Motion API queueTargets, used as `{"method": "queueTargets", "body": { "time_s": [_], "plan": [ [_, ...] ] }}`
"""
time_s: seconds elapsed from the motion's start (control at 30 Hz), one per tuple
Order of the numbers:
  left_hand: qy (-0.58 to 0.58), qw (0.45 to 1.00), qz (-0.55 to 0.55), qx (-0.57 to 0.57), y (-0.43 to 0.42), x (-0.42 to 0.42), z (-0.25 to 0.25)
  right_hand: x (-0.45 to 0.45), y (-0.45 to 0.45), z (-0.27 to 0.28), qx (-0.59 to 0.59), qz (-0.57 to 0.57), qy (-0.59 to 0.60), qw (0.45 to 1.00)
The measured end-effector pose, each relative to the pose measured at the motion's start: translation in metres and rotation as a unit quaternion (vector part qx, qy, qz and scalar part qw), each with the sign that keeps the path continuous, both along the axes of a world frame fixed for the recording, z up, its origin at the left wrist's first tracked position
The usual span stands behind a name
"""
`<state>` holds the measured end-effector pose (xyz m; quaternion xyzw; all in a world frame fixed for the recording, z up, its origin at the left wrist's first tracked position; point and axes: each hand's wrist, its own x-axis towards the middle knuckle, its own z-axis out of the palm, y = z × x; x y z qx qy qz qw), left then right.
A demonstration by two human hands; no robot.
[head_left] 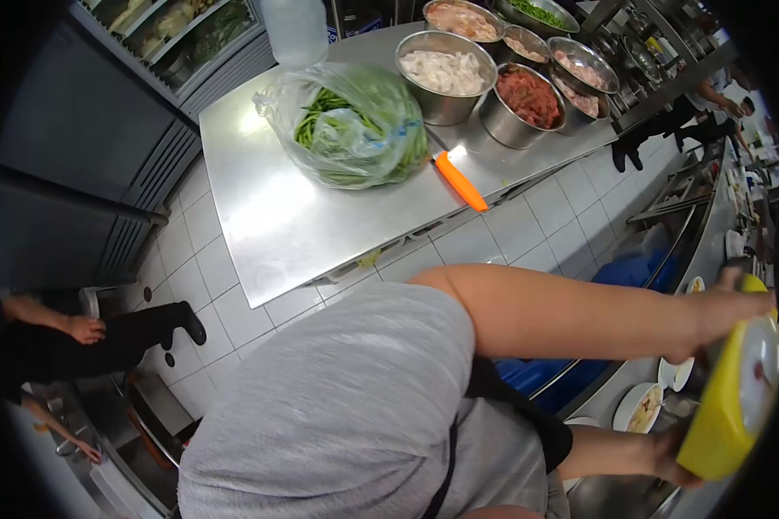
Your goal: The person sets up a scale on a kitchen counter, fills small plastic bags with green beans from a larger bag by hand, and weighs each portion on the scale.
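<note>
A yellow plastic container (pixel 720 411) with a whitish, see-through face is tilted at the far right, partly lost in the dark edge of the view. My left hand (pixel 729 318) grips its upper end, fingers closed on the rim. Lower down, my right hand (pixel 677 458) holds the other end, its fingers partly in shadow. Below the container, a white bowl of food (pixel 640 408) stands on the steel counter, and a second white bowl (pixel 676 374) is close to my left wrist.
On the steel table (pixel 260 225) lie a bag of green beans (pixel 355 138) and an orange-handled knife (pixel 460 182), its handle overhanging the edge. Metal pots of meat (pixel 528 97) stand behind. One person (pixel 86 329) is at the left; others are at the far right.
</note>
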<state>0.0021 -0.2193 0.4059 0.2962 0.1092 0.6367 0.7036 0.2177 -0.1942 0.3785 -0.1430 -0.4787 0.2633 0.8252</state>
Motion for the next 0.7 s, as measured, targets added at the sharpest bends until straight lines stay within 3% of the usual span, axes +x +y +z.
{"method": "queueTargets", "body": {
  "time_s": [0.07, 0.1, 0.13, 0.17, 0.2, 0.23, 0.27, 0.3, 0.33, 0.4, 0.47, 0.53, 0.7],
  "plan": [
    [-0.166, 0.970, -0.148, 0.096, 0.010, -0.005, -0.041, -0.052, -0.033, -0.016, -0.055, -0.055, -0.009, 0.997],
    [-0.173, 0.972, -0.139, 0.079, -0.009, -0.028, -0.051, -0.033, -0.028, -0.042, -0.076, 0.064, -0.041, 0.994],
    [-0.180, 0.973, -0.134, 0.057, -0.036, -0.055, -0.063, -0.027, -0.021, -0.077, -0.079, 0.056, -0.041, 0.994],
    [-0.177, 0.975, -0.130, 0.030, -0.059, -0.077, -0.077, -0.018, -0.017, -0.112, -0.121, 0.192, -0.065, 0.972],
    [-0.166, 0.977, -0.132, 0.015, -0.078, -0.099, -0.090, -0.039, -0.034, -0.123, -0.159, 0.256, -0.081, 0.950],
    [-0.163, 0.981, -0.101, -0.039, -0.101, -0.119, -0.106, -0.060, -0.050, -0.135, -0.199, 0.315, -0.099, 0.923],
    [-0.151, 0.984, -0.076, -0.050, -0.128, -0.140, -0.115, -0.080, -0.063, -0.146, -0.233, 0.305, -0.196, 0.902],
    [-0.116, 0.990, -0.008, -0.078, -0.153, -0.159, -0.125, -0.127, -0.088, -0.128, -0.329, 0.274, -0.212, 0.879],
    [-0.112, 0.992, 0.010, -0.064, -0.175, -0.180, -0.140, -0.136, -0.091, -0.152, -0.246, 0.355, -0.265, 0.862],
    [-0.112, 0.986, 0.071, -0.096, -0.231, -0.217, -0.162, -0.193, -0.136, -0.160, -0.344, 0.366, -0.261, 0.824],
    [-0.105, 0.984, 0.123, -0.082, -0.289, -0.240, -0.179, -0.233, -0.174, -0.179, -0.389, 0.432, -0.355, 0.732],
    [-0.117, 0.971, 0.176, -0.115, -0.344, -0.251, -0.199, -0.274, -0.211, -0.220, -0.340, 0.457, -0.351, 0.743],
    [-0.046, 0.936, 0.278, -0.211, -0.432, -0.285, -0.238, -0.323, -0.307, -0.212, -0.401, 0.539, -0.229, 0.704]
  ]
}}
